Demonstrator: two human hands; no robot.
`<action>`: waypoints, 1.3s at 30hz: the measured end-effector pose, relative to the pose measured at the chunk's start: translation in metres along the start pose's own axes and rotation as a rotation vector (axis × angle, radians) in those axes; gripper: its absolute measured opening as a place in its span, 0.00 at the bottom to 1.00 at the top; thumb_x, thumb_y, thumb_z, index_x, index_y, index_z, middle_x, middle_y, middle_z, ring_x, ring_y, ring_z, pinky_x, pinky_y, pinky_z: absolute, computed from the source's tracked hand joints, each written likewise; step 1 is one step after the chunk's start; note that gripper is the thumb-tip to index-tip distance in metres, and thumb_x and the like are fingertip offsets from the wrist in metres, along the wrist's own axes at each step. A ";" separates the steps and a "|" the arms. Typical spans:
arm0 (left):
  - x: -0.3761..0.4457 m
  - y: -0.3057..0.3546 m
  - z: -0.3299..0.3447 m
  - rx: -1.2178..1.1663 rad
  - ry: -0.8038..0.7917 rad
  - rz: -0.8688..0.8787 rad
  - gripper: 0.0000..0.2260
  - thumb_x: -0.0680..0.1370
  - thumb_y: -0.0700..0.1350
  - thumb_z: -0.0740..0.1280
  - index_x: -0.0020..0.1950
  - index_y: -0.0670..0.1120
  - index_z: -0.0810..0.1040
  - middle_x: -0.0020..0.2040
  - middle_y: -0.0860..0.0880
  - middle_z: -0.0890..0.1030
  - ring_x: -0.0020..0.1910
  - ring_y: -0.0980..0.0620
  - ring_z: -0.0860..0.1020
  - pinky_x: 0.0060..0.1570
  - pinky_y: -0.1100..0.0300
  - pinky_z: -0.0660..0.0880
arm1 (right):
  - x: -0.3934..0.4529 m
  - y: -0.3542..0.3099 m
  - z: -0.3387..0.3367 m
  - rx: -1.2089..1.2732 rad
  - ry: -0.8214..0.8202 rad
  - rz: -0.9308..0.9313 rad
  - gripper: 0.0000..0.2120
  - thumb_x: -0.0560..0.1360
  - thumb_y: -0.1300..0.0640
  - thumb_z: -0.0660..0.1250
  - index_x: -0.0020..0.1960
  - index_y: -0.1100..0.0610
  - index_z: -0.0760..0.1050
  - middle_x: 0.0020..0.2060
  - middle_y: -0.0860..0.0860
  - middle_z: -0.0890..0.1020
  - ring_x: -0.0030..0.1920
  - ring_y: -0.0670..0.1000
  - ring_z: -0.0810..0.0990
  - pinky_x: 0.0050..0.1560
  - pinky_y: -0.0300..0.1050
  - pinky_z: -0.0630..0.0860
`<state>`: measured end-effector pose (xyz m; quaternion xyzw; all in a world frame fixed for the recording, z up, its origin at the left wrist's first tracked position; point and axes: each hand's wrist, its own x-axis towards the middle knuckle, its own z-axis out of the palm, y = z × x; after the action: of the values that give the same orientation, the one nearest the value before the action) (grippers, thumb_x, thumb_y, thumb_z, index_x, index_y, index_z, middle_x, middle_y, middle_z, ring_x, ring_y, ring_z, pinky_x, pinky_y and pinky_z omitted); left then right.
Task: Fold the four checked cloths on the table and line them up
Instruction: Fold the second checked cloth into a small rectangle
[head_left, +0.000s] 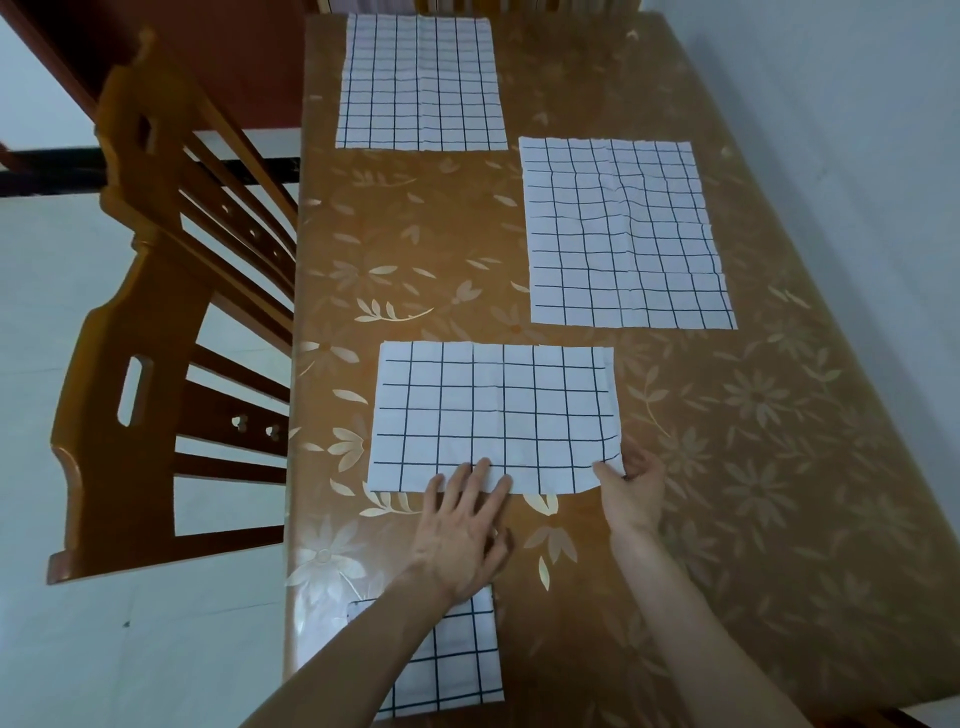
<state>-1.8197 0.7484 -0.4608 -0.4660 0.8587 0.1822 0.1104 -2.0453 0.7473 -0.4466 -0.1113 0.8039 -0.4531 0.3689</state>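
- Four white cloths with a dark check lie on a table (753, 467) covered in a brown, flower-patterned sheet.
- The far cloth (421, 83) lies flat at the far left of the table, its far edge near the table's far end.
- The right cloth (623, 234) lies flat right of centre, a little wrinkled down its middle, well apart from the far cloth.
- The middle cloth (493, 415) lies nearer the person, left of centre, wider than it is deep.
- The left hand (462, 530) lies palm down with straight, spread fingers (483, 473); the fingertips press on the near edge of the middle cloth.
- The right hand (631, 493) pinches the near right corner of the middle cloth between thumb and curled fingers; that corner is lifted a little off the table.
- The near cloth (457, 660) lies at the near left of the table, partly hidden under the left forearm; it looks narrower than the others.
- A brown wooden chair (156, 312) stands just beside the table's left edge, its slatted back toward the table.
- Pale floor shows left of the chair.
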 end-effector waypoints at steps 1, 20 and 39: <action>0.000 0.000 -0.002 0.003 -0.017 -0.001 0.31 0.83 0.61 0.48 0.85 0.54 0.47 0.85 0.44 0.46 0.83 0.41 0.47 0.79 0.38 0.47 | -0.005 -0.005 0.002 0.063 0.014 0.017 0.19 0.76 0.64 0.72 0.65 0.53 0.75 0.52 0.48 0.85 0.52 0.48 0.83 0.50 0.41 0.76; -0.029 -0.083 -0.014 -0.262 0.372 -0.417 0.17 0.79 0.51 0.62 0.67 0.49 0.75 0.62 0.47 0.77 0.59 0.44 0.75 0.58 0.47 0.76 | -0.106 -0.008 0.126 -0.187 -0.301 -0.606 0.15 0.84 0.55 0.64 0.70 0.53 0.80 0.47 0.42 0.74 0.42 0.49 0.77 0.46 0.46 0.76; -0.043 -0.118 -0.005 -0.385 0.394 -0.249 0.28 0.81 0.52 0.51 0.83 0.53 0.58 0.68 0.50 0.74 0.64 0.50 0.72 0.66 0.50 0.72 | -0.114 0.024 0.179 -0.564 -0.631 -0.624 0.20 0.86 0.47 0.57 0.74 0.53 0.75 0.59 0.45 0.77 0.60 0.42 0.75 0.61 0.22 0.64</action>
<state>-1.6977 0.7203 -0.4659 -0.6065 0.7495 0.2328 -0.1274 -1.8370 0.7041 -0.4665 -0.5713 0.6732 -0.2518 0.3963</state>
